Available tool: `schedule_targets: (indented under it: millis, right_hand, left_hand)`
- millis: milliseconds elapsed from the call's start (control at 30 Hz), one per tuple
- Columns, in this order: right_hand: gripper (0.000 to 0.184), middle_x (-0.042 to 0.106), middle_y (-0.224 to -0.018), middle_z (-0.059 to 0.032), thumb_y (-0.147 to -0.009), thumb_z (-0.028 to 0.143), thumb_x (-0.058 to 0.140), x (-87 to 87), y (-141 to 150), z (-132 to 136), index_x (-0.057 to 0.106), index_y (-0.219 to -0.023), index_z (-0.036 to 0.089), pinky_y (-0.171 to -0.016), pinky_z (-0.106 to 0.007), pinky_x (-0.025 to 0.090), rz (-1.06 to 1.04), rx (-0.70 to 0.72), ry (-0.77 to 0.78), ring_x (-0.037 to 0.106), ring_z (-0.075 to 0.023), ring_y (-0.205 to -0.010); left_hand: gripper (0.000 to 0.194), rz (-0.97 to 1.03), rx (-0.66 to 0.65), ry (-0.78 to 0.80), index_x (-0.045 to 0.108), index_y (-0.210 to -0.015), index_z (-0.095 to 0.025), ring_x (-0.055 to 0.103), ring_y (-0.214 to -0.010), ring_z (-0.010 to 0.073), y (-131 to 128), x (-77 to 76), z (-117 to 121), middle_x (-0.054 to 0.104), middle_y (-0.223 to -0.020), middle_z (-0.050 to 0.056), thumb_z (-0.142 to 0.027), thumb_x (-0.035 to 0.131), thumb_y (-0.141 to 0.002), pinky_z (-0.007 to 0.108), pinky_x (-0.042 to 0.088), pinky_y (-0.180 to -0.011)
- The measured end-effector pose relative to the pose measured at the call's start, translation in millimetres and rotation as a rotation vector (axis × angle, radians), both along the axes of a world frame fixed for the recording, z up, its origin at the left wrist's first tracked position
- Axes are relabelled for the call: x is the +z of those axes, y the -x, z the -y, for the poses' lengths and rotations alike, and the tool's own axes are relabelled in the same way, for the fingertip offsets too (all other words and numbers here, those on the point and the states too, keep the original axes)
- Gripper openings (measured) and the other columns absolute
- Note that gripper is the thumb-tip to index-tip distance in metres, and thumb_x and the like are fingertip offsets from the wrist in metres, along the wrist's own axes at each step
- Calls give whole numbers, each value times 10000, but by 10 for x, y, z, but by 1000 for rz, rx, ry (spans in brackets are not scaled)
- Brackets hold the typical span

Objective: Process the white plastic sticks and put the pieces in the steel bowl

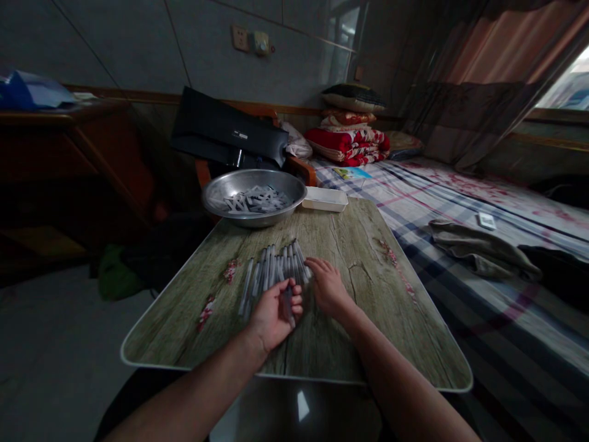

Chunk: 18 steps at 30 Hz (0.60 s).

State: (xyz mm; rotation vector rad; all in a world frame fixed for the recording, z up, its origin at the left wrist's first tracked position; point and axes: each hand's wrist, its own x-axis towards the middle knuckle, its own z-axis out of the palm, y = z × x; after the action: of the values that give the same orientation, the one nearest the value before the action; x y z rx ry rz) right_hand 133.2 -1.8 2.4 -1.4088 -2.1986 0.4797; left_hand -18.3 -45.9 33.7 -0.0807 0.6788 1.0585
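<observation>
A row of several thin grey sticks lies side by side on the wood-patterned table. My left hand is curled at the near end of the row, its fingers closed around a few of the grey sticks. Just to the right, my right hand rests palm down on the table. Its fingers lie flat and touch the right edge of the row.
A metal bowl holding several pale strips stands at the table's far end, beside a white rectangular tray. A bed with folded blankets and clothes runs along the right. A black chair and a dark wooden desk stand at the left.
</observation>
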Motion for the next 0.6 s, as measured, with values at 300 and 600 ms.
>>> schedule_targets:
  millis: [300, 600]
  right_hand:
    - [394, 616, -1325, -108, -895, 133, 425, 109, 73, 67, 621, -1234, 173, -1007, -379, 360, 151, 48, 74, 548, -232, -1193]
    - [210, 630, -1023, -106, -869, 95, 483, 112, 19, 19, 643, -987, 164, -867, -319, 398, 153, -52, 56, 571, -211, -963]
  left_hand:
    - [153, -246, 119, 17, 585, -908, -126, 631, -633, 130, 108, 217, -17, 641, -819, 81, -62, 446, -918, 235, 541, -543]
    - [161, -196, 163, -49, 536, -851, -148, 593, -667, 126, 48, 621, -488, 569, -811, 61, -6, 463, -848, 226, 540, -572]
